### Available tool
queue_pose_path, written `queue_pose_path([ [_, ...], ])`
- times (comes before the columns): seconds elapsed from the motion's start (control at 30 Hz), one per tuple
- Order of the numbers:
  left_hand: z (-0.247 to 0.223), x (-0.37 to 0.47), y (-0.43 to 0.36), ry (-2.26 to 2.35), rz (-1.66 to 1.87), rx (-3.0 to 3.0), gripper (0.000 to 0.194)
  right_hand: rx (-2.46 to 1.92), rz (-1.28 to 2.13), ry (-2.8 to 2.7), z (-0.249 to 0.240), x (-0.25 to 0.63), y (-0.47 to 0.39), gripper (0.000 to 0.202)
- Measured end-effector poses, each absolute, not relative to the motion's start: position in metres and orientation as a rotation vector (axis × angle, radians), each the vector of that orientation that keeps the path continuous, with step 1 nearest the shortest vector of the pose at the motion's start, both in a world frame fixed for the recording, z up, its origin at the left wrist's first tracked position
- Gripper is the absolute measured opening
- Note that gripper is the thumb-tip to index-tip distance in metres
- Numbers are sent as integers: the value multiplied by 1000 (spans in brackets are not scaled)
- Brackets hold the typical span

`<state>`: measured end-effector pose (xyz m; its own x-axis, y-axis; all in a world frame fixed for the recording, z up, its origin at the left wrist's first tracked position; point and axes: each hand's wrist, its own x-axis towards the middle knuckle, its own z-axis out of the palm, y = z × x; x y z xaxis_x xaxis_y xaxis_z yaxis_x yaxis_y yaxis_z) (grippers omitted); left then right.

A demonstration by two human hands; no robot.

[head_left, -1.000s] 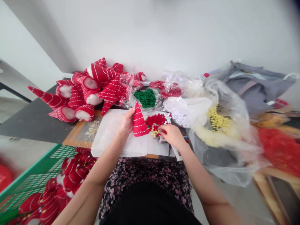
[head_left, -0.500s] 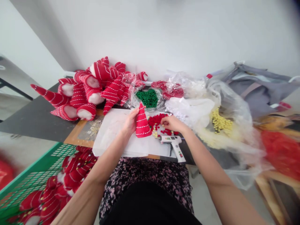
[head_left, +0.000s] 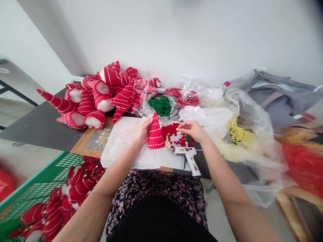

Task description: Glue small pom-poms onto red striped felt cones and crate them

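My left hand (head_left: 143, 131) grips the left side of a red cone-shaped hat (head_left: 155, 134) with white stitched stripes, its tip pointing up. Over the pile of small red pom-poms (head_left: 169, 129), my right hand (head_left: 192, 130) pinches a tiny yellowish ball (head_left: 177, 129) between thumb and fingertips. A white glue gun (head_left: 188, 155) lies just below that pile, its nozzle toward the hat. White sheets (head_left: 126, 148) lie under the left hand and the hat. Behind them is a bag of green pom-poms (head_left: 160, 106).
Striped red hats with white stuffing (head_left: 93, 97) are heaped at the back left. A green basket (head_left: 32, 183) of red pieces stands lower left. Plastic bags, one with yellow balls (head_left: 238, 131), and a grey cloth bag (head_left: 280, 97) lie right.
My right hand has lifted slightly from the pom-poms and moved a little right, a yellowish ball now showing at its fingertips. The view has shifted slightly; my left hand still holds the hat.
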<state>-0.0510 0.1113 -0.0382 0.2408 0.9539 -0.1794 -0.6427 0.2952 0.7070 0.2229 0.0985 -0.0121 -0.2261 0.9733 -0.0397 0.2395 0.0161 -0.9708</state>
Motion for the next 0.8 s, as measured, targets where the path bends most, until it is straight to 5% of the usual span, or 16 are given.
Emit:
queue_pose_path([
  [0.5,-35,-52,109,596,1093,572,52,-1077,1269,-1695,19,150,67,25],
  [0.8,-36,-50,108,620,1134,567,42,-1023,988,-1834,25,152,63,15],
])
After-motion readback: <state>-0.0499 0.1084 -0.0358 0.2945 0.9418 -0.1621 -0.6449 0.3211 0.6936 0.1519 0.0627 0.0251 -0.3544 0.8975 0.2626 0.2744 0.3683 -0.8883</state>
